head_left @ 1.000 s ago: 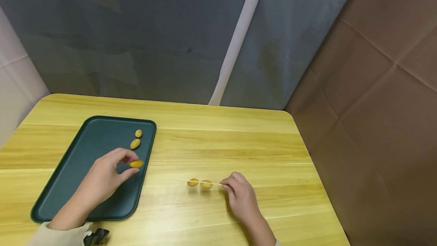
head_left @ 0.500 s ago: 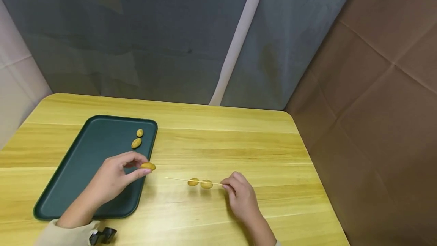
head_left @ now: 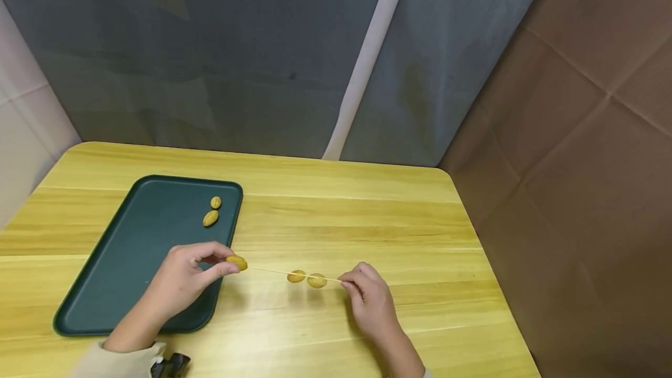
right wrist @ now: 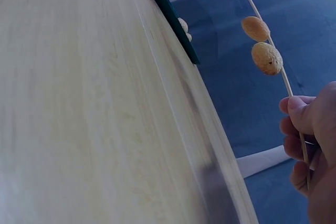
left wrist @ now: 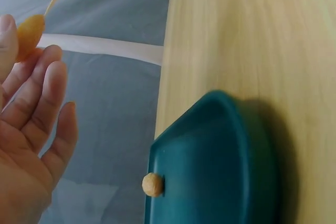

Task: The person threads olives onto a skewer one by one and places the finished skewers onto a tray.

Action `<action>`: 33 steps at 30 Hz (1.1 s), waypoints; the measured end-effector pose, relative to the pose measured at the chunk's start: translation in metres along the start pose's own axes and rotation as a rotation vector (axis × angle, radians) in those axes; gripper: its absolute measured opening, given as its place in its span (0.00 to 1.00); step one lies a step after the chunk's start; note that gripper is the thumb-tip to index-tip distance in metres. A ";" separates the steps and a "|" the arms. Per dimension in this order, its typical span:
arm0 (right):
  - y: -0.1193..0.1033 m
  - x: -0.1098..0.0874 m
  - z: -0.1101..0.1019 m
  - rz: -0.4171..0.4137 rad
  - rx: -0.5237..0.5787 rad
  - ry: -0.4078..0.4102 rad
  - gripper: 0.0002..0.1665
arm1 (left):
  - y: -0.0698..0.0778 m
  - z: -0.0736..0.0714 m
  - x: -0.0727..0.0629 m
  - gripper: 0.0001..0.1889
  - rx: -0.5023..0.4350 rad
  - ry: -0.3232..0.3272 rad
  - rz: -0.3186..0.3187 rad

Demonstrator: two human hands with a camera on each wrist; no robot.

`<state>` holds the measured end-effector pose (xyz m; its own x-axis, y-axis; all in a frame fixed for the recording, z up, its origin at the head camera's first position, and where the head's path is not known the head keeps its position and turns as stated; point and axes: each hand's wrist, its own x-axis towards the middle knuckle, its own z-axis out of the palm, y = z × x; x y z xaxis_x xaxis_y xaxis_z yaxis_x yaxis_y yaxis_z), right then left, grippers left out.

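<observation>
Above table [head_left: 367,220], thin skewer [right wrist: 286,81], tan ovals [right wrist: 267,59]

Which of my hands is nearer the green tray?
Your left hand: in the head view it overlaps the right side of the green tray. Your right hand is apart, well to the tray's right.
</observation>
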<state>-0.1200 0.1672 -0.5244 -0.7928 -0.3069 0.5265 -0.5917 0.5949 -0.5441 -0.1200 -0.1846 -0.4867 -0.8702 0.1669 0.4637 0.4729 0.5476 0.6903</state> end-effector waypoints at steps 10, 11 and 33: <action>0.004 0.000 -0.001 -0.043 0.034 0.036 0.05 | 0.001 0.009 -0.004 0.12 -0.044 0.041 -0.021; 0.004 0.000 -0.001 -0.046 0.039 0.039 0.05 | 0.001 0.009 -0.004 0.12 -0.049 0.041 -0.023; 0.002 -0.001 0.005 -0.039 0.065 0.041 0.06 | -0.002 0.014 -0.011 0.13 -0.084 0.021 -0.034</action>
<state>-0.1211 0.1652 -0.5295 -0.7631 -0.2972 0.5739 -0.6313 0.5329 -0.5635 -0.1130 -0.1765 -0.5009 -0.8831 0.1318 0.4503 0.4541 0.4817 0.7495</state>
